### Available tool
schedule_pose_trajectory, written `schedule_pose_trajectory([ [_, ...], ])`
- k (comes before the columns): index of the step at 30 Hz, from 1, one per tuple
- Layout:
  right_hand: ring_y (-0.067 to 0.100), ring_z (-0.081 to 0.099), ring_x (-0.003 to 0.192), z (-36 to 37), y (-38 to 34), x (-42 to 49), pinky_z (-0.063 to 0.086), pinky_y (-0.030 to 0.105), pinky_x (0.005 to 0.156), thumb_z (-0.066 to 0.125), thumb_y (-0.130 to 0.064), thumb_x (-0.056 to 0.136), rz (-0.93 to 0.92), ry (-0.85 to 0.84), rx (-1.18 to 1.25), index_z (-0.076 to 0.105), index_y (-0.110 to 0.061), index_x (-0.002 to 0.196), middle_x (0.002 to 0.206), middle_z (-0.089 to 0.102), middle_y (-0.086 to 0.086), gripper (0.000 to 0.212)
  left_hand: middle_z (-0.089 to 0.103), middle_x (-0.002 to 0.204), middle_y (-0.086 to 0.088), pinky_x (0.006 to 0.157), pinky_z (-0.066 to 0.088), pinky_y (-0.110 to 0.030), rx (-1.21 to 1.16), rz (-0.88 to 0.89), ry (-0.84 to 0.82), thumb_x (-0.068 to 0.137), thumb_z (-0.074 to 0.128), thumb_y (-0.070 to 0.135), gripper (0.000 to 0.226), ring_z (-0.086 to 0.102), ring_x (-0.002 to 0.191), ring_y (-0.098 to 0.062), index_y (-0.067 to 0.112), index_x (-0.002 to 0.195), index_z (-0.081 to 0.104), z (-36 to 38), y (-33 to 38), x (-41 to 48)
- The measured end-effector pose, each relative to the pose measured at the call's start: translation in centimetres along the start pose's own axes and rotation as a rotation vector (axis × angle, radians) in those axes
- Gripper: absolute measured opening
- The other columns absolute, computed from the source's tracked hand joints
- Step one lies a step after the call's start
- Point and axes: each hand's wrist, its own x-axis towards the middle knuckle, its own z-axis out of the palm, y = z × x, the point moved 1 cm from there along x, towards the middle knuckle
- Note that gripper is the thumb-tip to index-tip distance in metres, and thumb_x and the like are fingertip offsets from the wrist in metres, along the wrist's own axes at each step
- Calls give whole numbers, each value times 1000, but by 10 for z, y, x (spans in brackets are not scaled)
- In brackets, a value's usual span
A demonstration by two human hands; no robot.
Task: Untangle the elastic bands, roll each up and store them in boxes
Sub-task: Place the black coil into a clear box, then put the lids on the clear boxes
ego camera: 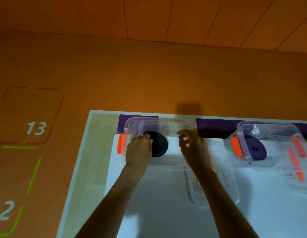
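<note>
A black rolled-up elastic band (159, 145) lies inside a clear plastic box (142, 121) with orange clips at the far left of the table. My left hand (139, 148) reaches into that box and its fingers rest on the roll's left edge. My right hand (192, 145) hovers over the box's right side with fingers spread, holding nothing. A second clear box (269, 129) at the far right holds a dark purple roll (255, 148).
A clear lid (218, 172) lies flat on the white table surface (157, 203) under my right forearm. Another lid with orange clips (296, 167) sits by the right box. The orange floor to the left carries marked squares numbered 13 (36, 128) and 12.
</note>
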Motion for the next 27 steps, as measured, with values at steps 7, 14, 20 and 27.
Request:
schedule_pose_trajectory([
  [7,18,74,83,-59,62,-51,59,30,71,65,-17,102,238,57,-68,74,-21,111,99,79,0,13,69,139,-6,112,45,-45,181,219,55,109,52,37,35,63,130,-30,22,135,70,-2,-1,-76],
  [14,31,67,109,-24,145,-89,55,43,88,65,-42,100,559,-274,-182,58,-18,135,127,63,9,43,69,137,-20,106,49,-63,178,240,263,97,42,45,56,66,128,-43,15,129,77,15,-1,-127],
  [20,27,68,88,10,170,-102,45,33,70,56,-38,106,562,-173,-309,64,-12,121,109,70,11,31,42,165,-17,125,25,-63,119,135,187,105,29,48,61,32,157,-39,25,156,52,41,-7,-139],
  [27,21,60,76,-1,170,-110,44,31,69,75,-29,90,659,-208,-309,68,-14,104,93,70,4,22,25,172,-18,128,22,-63,151,205,307,100,62,13,69,14,163,-38,22,164,37,69,-18,-138],
])
